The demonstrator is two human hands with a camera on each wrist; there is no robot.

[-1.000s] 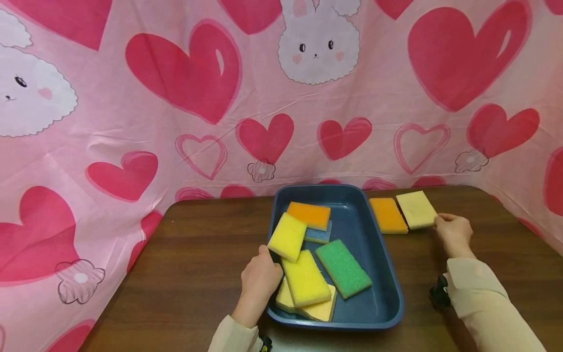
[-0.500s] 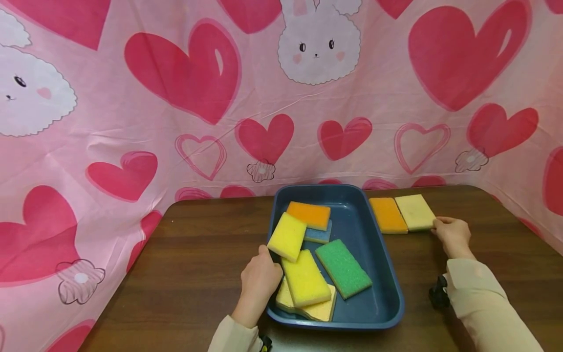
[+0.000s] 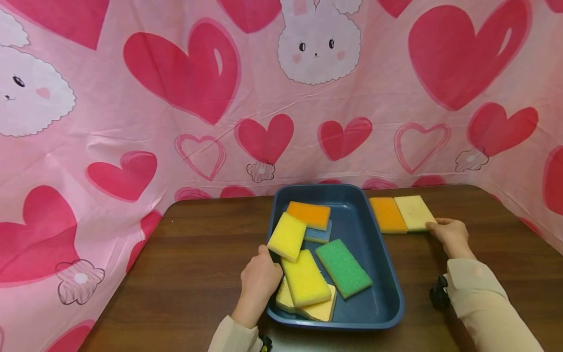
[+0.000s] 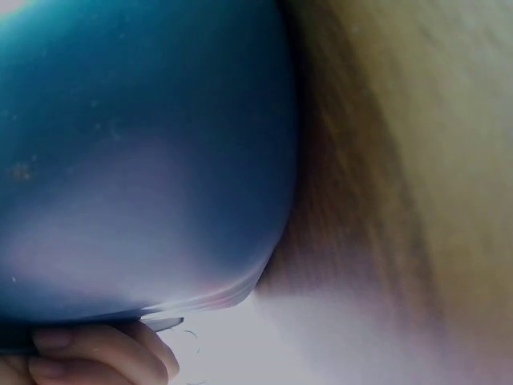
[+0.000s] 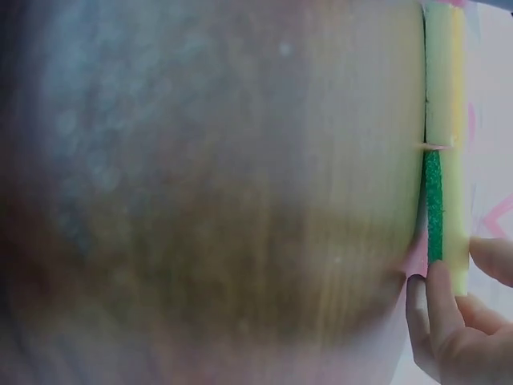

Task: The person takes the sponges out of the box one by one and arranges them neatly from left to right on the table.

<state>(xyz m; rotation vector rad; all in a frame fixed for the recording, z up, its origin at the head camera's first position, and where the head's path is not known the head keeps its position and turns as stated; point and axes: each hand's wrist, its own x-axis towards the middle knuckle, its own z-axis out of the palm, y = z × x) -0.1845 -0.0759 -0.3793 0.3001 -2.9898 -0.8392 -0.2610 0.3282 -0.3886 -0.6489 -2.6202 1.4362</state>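
Note:
My left hand (image 3: 260,279) grips the left rim of a dark blue tray (image 3: 387,274); its fingers (image 4: 112,353) curl at the rim in the left wrist view. My right hand (image 3: 450,235) is at the near right corner of a pale yellow sponge (image 3: 414,213). In the right wrist view, the thumb is at the top of this sponge (image 5: 456,216) and fingers are at its green underside, pinching its end. An orange sponge (image 3: 389,215) lies against its left edge, both flat on the table.
Inside the tray lie a green sponge (image 3: 344,269), another orange sponge (image 3: 309,214) over a blue one (image 3: 319,233), and several yellow sponges (image 3: 305,278), some stacked. The brown table (image 3: 198,254) ends at a pink heart-patterned cloth (image 3: 308,102).
The pale yellow sponge has shifted slightly left and settled against the orange one, closing the gap. My right hand has moved a little left with it. The left hand and tray stay still.

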